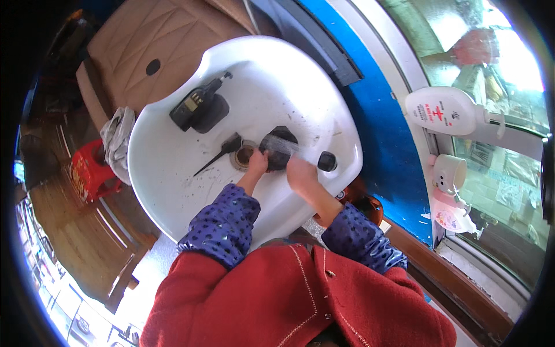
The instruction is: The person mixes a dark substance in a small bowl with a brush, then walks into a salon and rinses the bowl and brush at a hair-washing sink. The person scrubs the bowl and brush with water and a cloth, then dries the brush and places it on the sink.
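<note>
A white ceramic shampoo basin (173, 186) lies before me. At its drain (244, 157), my left hand (258, 163) grips the edge of a black bowl (278, 161). My right hand (302, 172) is curled at the bowl's right side, blurred by motion. From it a pale, see-through strip (281, 144) crosses over the bowl; blur hides what it is. Left of the drain rests a black tint brush (229, 145) with a pointed tail handle. A black pump bottle (190, 104) lies at the basin's far left, with a dark rounded piece (212, 113) against it.
A dark round fitting (327, 161) sits inside the basin's right end. Brown padded seating (173, 39) adjoins the far rim. A grey cloth (119, 143) and red plastic stool (89, 171) are left. A white pump bottle (442, 110) and white cup (450, 172) stand along the window ledge.
</note>
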Demonstrator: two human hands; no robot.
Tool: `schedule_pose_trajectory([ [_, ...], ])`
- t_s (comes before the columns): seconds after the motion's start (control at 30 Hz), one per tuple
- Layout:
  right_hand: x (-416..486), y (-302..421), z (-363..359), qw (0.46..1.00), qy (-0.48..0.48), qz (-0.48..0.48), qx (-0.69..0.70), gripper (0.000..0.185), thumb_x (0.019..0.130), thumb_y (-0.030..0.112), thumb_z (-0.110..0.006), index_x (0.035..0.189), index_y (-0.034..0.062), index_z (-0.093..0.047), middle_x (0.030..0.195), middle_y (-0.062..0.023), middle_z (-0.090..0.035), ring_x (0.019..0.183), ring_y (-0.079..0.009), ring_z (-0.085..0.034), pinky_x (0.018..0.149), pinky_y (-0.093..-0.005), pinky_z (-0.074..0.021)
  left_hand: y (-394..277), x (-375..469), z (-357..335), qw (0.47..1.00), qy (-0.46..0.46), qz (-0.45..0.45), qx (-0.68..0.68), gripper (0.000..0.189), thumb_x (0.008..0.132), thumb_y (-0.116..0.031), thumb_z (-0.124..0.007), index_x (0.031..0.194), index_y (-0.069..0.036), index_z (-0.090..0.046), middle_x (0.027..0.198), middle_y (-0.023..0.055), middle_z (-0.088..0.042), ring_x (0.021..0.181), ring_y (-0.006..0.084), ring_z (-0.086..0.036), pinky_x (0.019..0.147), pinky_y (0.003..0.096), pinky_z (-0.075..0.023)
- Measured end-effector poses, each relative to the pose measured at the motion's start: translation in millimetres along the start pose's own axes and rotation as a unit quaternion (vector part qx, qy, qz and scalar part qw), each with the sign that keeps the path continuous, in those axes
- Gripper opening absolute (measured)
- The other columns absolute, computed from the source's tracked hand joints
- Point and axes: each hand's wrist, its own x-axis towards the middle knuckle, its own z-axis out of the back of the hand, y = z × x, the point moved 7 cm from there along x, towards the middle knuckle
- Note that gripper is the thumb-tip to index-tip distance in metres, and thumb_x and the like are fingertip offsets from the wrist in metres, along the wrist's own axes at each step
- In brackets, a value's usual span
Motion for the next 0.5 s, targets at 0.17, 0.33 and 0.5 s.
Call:
schedule_pose_trajectory([
  [0.17, 6.7, 14.2, -11.7, 0.992, 0.043, 0.092, -0.07, 0.029, 0.084, 0.011, -0.045, 0.109, -0.0024, -0.049, 0.085, -0.0176, -0.063, 0.078, -0.0318, -0.064, 0.066, -0.0426, -0.0508, -39.7, -14.2, 1.9, 0.976, 0.024, -0.173, 0.131, 0.074, 0.075, -0.016, -0.063, 0.132, 0.004, -0.019, 0.121, 0.033, -0.04, 0.107, 0.0427, -0.047, 0.089, 0.0429, -0.0415],
  [0.33, 13.3, 5.7, -3.5, 0.996, -0.011, 0.045, -0.073, 0.029, 0.082, 0.01, -0.044, 0.108, -0.0017, -0.049, 0.085, -0.0187, -0.063, 0.077, -0.0334, -0.064, 0.067, -0.0438, -0.0506, -55.7, -41.1, 0.6, 0.93, 0.104, -0.271, 0.226, 0.089, 0.072, -0.054, -0.06, 0.134, 0.002, -0.026, 0.14, 0.028, -0.016, 0.13, 0.0402, -0.018, 0.106, 0.0457, -0.0195],
  [0.5, 15.7, 2.9, -5.7, 0.993, 0.061, 0.074, -0.071, 0.027, 0.082, 0.009, -0.045, 0.106, -0.0025, -0.05, 0.084, -0.0194, -0.063, 0.079, -0.0333, -0.063, 0.067, -0.0426, -0.0507, -66.8, -63.7, 14.6, 0.897, 0.041, -0.328, 0.294, 0.073, 0.067, -0.038, -0.068, 0.124, -0.001, -0.042, 0.14, 0.0259, -0.018, 0.131, 0.0369, -0.018, 0.105, 0.0481, -0.0183],
])
